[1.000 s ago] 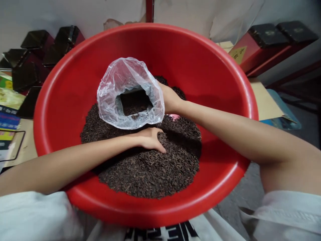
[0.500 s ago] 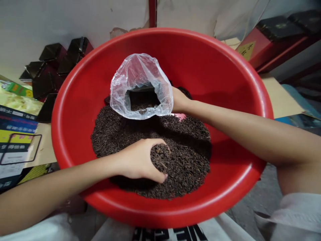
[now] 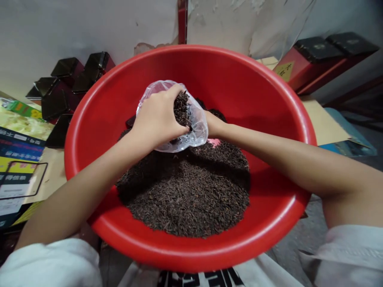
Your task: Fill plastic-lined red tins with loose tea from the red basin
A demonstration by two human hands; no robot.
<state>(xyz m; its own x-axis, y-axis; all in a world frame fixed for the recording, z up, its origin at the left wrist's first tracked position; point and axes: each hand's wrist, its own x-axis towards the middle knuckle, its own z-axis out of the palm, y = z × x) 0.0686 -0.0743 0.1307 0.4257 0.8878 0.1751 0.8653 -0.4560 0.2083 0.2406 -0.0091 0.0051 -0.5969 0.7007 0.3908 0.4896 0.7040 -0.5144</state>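
A heap of dark loose tea leaves (image 3: 191, 195) lies in a big red plastic basin (image 3: 269, 91). My left hand (image 3: 158, 113) is curled around a clump of the leaves, right at the mouth of a clear plastic bag (image 3: 197, 123). Behind the bag, my right hand (image 3: 214, 124) holds it from the right side, its fingers mostly hidden. The bag's mouth faces me, and my left hand covers most of its inside. A bit of something pink (image 3: 214, 142) shows among the leaves below my right wrist.
Several dark-lidded tins (image 3: 64, 85) stand left of the basin, beside a printed colourful box (image 3: 20, 159). Red tins with black lids (image 3: 317, 56) stand at the right, near some cardboard (image 3: 326, 119). A pale wall (image 3: 89, 24) rises behind.
My left hand has lifted from the heap with a clump of tea leaves, up and leftward to the bag's mouth. My right hand still holds the bag, now slightly lower in view.
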